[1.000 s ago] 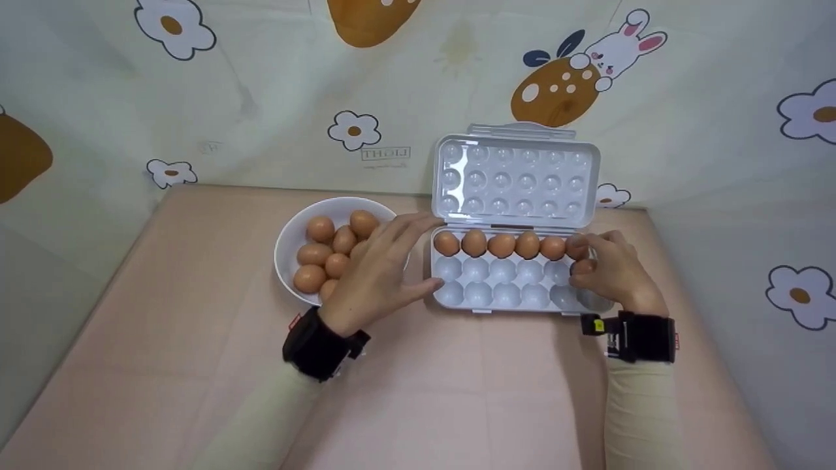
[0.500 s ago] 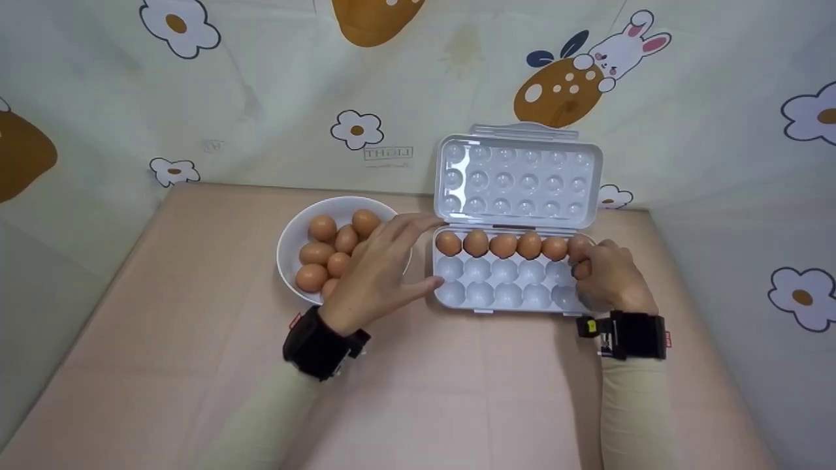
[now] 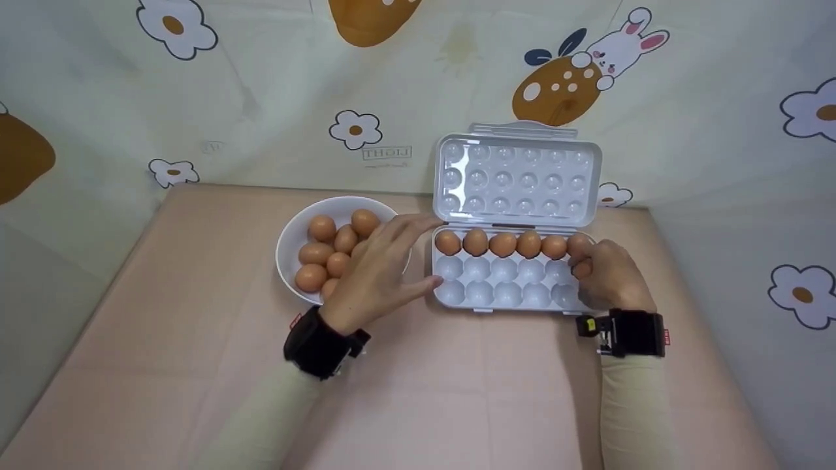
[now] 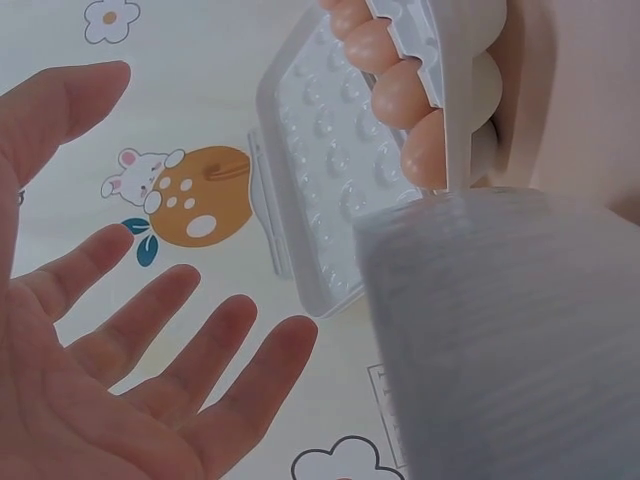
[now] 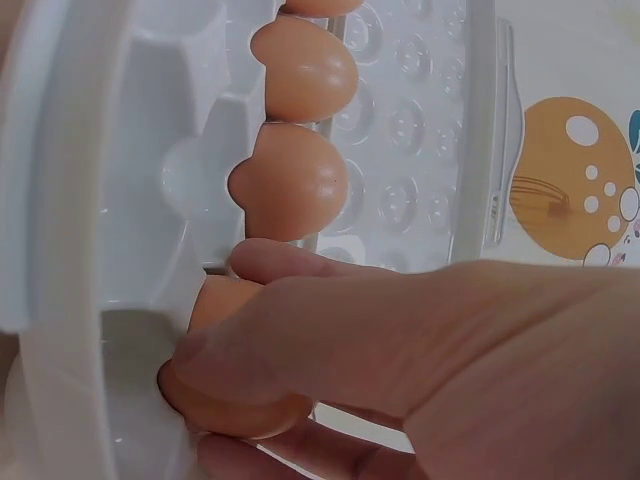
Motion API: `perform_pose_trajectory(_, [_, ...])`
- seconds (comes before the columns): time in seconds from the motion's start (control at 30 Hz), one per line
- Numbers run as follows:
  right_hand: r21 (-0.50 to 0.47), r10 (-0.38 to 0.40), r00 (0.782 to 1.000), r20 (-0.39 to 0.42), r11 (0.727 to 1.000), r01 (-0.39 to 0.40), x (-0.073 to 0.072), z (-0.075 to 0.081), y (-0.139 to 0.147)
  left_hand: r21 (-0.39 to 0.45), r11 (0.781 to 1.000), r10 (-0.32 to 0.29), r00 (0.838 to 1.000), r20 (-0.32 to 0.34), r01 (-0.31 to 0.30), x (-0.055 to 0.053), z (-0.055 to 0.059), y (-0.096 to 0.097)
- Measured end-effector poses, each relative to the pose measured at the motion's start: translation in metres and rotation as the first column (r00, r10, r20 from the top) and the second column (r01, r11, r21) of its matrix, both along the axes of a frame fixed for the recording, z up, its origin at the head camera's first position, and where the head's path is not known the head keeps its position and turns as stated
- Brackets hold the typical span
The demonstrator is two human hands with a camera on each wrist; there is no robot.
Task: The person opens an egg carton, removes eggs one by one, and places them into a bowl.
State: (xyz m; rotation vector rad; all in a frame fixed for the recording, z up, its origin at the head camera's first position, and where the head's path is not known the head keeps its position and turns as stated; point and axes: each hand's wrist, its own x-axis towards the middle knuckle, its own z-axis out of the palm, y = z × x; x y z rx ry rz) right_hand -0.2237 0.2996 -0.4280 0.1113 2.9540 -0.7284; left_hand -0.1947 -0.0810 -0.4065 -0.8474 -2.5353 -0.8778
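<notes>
My right hand (image 3: pixel 614 274) pinches a brown egg (image 5: pixel 240 412) at the right end of the back row of a white plastic egg box (image 3: pixel 480 312). The thumb lies across the egg in the right wrist view, and the other fingers reach around its far side. Several more brown eggs (image 3: pixel 503 245) fill that row to the left. My left hand (image 3: pixel 375 274) holds nothing, its fingers spread in the left wrist view. It hovers over the right side of a white bowl (image 3: pixel 283 258), thumb and fingertips close to the box's left end. Several eggs (image 3: pixel 316 253) lie in the bowl, some hidden under this hand.
The box's dimpled lid (image 3: pixel 516 179) stands raised against the patterned backdrop (image 3: pixel 274 98). In front of the egg row are two rows of bare cups (image 3: pixel 507 294). A pink-beige cloth (image 3: pixel 424 391) covers the table.
My right hand has shifted slightly left, its fingers folding closer around the end egg. My left hand stays over the bowl's edge.
</notes>
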Motion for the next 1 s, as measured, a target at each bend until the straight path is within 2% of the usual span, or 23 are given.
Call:
perform_pose_trajectory(0.13, [0.010, 0.006, 1.000, -0.016, 1.000, -0.006, 0.001, 0.001, 0.001, -0.001, 1.000, 0.002, 1.000, -0.004, -0.002, 0.000, -0.001, 0.000])
perform_pose_trajectory(0.27, [0.034, 0.049, 0.996, -0.080, 0.998, -0.046, 0.001, 0.008, 0.004, 0.011, 1.000, -0.002, 0.999, -0.034, 0.002, -0.001, -0.002, 0.000])
perform_pose_trajectory(0.37, [0.010, 0.076, 0.988, -0.136, 0.997, -0.076, 0.003, 0.016, 0.005, 0.016, 1.000, -0.003, 0.998, -0.056, 0.004, -0.001, -0.002, 0.000])
perform_pose_trajectory(0.43, [-0.006, 0.109, 0.977, -0.184, 0.994, -0.112, 0.004, 0.022, 0.004, 0.015, 1.000, -0.003, 0.998, -0.062, 0.004, -0.002, -0.003, 0.000])
perform_pose_trajectory(0.57, [-0.044, 0.191, 0.937, -0.291, 0.976, -0.213, 0.007, 0.032, -0.004, 0.022, 1.000, -0.003, 0.998, -0.061, 0.004, -0.002, -0.003, 0.000])
perform_pose_trajectory(0.63, [-0.084, 0.224, 0.917, -0.329, 0.961, -0.265, 0.010, 0.036, -0.012, 0.031, 0.999, -0.007, 0.998, -0.061, 0.009, -0.003, -0.003, 0.000])
perform_pose_trajectory(0.77, [-0.188, 0.264, 0.896, -0.358, 0.919, -0.346, 0.015, 0.044, -0.031, 0.060, 0.998, -0.020, 0.997, -0.069, 0.025, -0.002, -0.003, 0.001])
perform_pose_trajectory(1.0, [-0.382, 0.306, 0.878, -0.368, 0.811, -0.443, 0.021, 0.048, -0.070, 0.079, 0.996, -0.028, 0.998, -0.061, 0.032, -0.001, -0.002, 0.005])
